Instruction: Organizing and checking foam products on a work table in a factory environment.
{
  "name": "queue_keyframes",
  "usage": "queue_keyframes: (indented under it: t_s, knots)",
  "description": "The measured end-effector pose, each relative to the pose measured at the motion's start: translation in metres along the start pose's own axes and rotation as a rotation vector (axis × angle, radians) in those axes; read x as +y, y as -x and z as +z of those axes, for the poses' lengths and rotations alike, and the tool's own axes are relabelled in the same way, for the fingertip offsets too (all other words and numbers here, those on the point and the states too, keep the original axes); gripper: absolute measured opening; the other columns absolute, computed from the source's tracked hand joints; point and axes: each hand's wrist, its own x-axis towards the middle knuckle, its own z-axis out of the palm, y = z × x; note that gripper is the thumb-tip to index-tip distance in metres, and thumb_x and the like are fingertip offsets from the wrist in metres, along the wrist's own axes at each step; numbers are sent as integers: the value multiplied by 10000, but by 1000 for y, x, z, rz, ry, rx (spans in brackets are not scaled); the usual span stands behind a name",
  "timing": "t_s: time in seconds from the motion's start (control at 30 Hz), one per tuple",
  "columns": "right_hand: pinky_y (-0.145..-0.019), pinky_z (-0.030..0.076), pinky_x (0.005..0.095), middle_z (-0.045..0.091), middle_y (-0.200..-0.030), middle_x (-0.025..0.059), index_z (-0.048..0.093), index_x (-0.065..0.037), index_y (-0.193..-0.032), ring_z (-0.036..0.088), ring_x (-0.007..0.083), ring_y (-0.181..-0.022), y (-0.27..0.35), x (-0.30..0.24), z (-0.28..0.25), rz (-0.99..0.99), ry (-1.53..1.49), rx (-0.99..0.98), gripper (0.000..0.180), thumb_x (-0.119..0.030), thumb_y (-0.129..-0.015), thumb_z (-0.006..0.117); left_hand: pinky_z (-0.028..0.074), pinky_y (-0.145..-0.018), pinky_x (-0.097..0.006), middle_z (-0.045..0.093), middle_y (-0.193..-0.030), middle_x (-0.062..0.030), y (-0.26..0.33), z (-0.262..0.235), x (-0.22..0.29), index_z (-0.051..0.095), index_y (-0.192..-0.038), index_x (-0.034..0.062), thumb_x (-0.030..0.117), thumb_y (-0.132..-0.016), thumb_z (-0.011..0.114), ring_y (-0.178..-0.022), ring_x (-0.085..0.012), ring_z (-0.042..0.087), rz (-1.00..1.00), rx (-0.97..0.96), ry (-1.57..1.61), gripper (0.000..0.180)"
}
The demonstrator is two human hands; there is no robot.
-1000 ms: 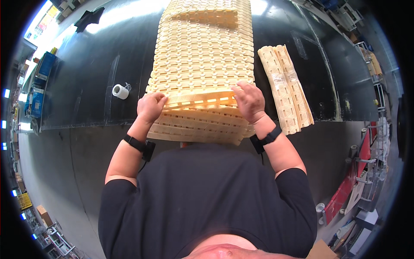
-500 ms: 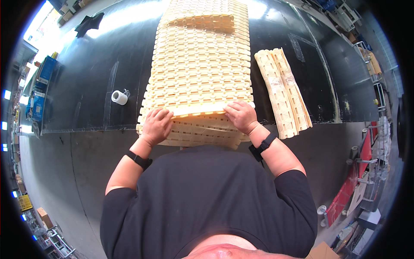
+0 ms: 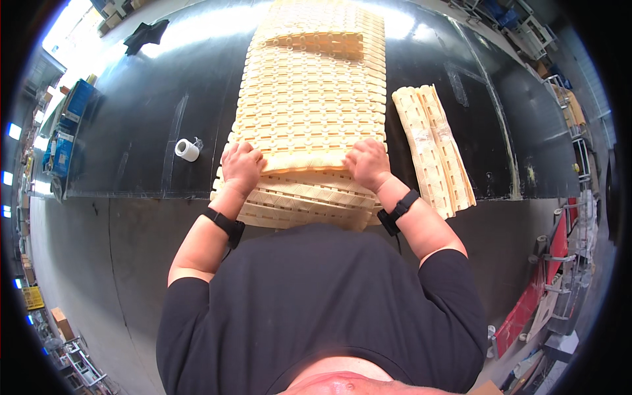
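Note:
A long cream slotted mat (image 3: pixel 309 105) with rows of round studs runs away from me over the dark table. Its near part is folded back on itself, and the fold forms a ridge across the mat's width. My left hand (image 3: pixel 241 166) is closed over the left end of this fold. At the right end my right hand (image 3: pixel 367 163) grips it too, fingers curled and partly hidden. Below the hands, a patterned layer of the mat (image 3: pixel 303 204) slopes over the table's near edge. Farther up, a loose flap (image 3: pixel 329 45) lies across the mat.
Right of the mat lies a folded cream bundle (image 3: pixel 428 141) bound with clear tape. A white tape roll (image 3: pixel 187 150) sits on the dark table (image 3: pixel 131 131) to the left. Blue boxes (image 3: pixel 62 151) stand at the far left, and a black piece (image 3: pixel 145 37) lies at the back left.
Both hands have moved slightly away from me and curled over the mat's edge, turning it farther. More of the patterned layer shows beneath them.

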Motion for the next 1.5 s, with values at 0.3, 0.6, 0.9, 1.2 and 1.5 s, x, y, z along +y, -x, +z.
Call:
queue_keyframes:
  t_s: [0.3,0.6,0.9,1.2,1.5]
  knots:
    - [-765,465,364,591,-890,46,624,-107,-763,577,237,-812,1,8,8,-75,39,26,141,-243,-800,632,462,-838,-394,634,-939,-56,4,-7,6,672,-961,128,252,-790,686,-957,-285,576,-15,-153,115,212]
    - [-865,427,387,554,-970,63,625,-109,-821,517,263,-966,-9,26,6,-107,-45,269,151,-229,-745,675,442,-857,-393,562,-1064,-69,-41,7,0,665,-856,148,241,-805,684,-967,-296,564,-162,-146,134,108]
    - [-779,482,364,601,-861,39,606,-86,-839,582,233,-870,-38,42,26,92,-166,34,174,-260,-828,613,377,-907,-396,598,-984,-52,-42,11,10,654,-1021,131,336,-819,652,-1006,-263,530,20,-143,-69,288]
    - [-873,421,361,593,-981,59,599,-65,-1040,528,223,-965,-54,44,33,14,54,73,256,-139,-832,469,376,-909,-380,630,-995,-46,-89,27,3,651,-1006,157,277,-845,630,-990,-249,554,-20,7,-7,202]
    - [-1086,234,506,407,-1419,152,381,-28,-1397,332,283,-1344,-79,41,18,64,223,-232,507,-217,-927,362,321,-1007,-419,592,-1071,-46,-109,31,22,641,-1103,133,273,-863,598,-1108,-255,490,87,-108,-79,281]
